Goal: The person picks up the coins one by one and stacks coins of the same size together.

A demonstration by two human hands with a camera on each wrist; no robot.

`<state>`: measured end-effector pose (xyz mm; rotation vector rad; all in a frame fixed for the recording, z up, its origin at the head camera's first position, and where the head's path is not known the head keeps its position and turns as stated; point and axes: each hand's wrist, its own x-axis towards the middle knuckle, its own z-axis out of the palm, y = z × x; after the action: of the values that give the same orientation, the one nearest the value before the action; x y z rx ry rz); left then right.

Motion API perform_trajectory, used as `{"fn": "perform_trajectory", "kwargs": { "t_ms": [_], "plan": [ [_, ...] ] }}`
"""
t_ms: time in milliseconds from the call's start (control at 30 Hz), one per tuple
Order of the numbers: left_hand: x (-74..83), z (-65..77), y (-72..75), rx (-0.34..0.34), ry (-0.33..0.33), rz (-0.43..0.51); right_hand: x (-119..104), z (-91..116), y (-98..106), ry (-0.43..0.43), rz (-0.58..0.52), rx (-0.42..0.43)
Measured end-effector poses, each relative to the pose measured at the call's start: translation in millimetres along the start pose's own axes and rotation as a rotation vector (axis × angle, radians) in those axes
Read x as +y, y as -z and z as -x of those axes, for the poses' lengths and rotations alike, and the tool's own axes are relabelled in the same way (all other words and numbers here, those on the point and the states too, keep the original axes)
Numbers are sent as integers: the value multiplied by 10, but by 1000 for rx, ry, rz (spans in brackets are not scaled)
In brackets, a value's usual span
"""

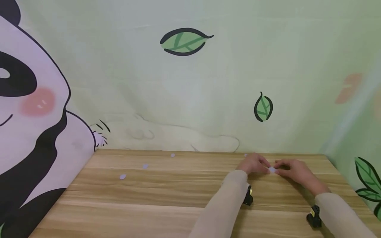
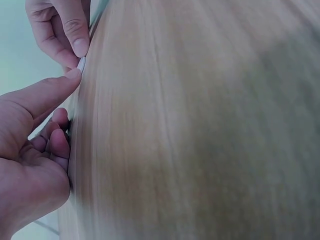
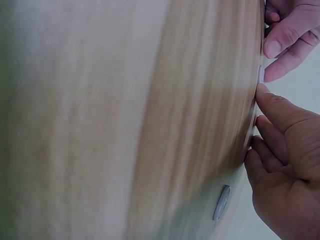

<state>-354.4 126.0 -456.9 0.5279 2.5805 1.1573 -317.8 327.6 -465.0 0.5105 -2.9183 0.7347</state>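
Head | left hand (image 1: 251, 164), right hand (image 1: 297, 171) angled together | curled fingers (image 1: 282, 161), nearly closed, seemingly pinching pale disc (image 1: 272, 170)

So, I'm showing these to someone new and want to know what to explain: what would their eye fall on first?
Most likely the big panda filling the head view's left edge. Next, the left hand and right hand, their fingertips meeting at a small pale disc on the table's right half. Three similar discs dot its left half.
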Motion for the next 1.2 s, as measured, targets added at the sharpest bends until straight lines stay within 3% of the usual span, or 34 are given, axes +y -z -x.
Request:
{"fn": "perform_trajectory", "kwargs": {
  "t_ms": [233,567,1200],
  "plan": [
    [-45,-26,-24,39,12,30,-13,-12,-53,-6,2,24],
    [-61,-71,-19,20,-39,16,-25,-36,-41,-86,-25,-19],
    [11,-12,-12,41,29,70,-74,-41,-73,-30,-22,25]
  ]
}}
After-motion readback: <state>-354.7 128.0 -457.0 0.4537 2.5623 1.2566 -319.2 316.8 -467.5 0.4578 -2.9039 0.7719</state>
